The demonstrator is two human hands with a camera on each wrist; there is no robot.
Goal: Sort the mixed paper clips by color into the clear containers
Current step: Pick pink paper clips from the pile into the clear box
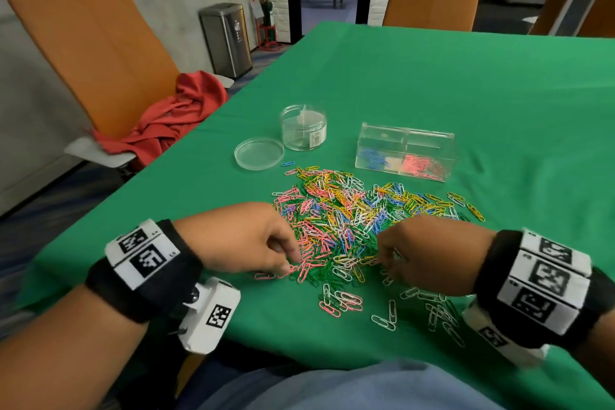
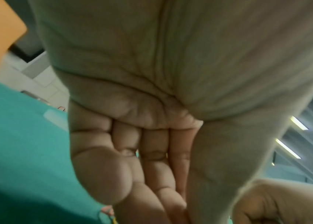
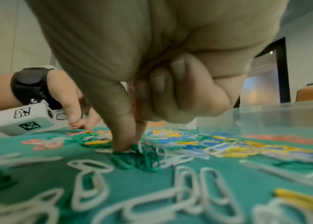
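Green-clothed tabletop (image 1: pixel 466 83): mixed paper clips (image 1: pixel 349 210) heaped mid-table toward the near edge. Divided clear box (image 1: pixel 404 151), holding blue and pink, lies beyond the heap. Right hand (image 1: pixel 429 253) pinches green clips (image 3: pixel 144 160) at its near side; left hand (image 1: pixel 246 238) pinches pink clips (image 1: pixel 309 268), equally distant.

even indoor light; head view sharp, wrist views blurred, edges bowed.

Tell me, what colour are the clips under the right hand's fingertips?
Green clips, clearest in the right wrist view.
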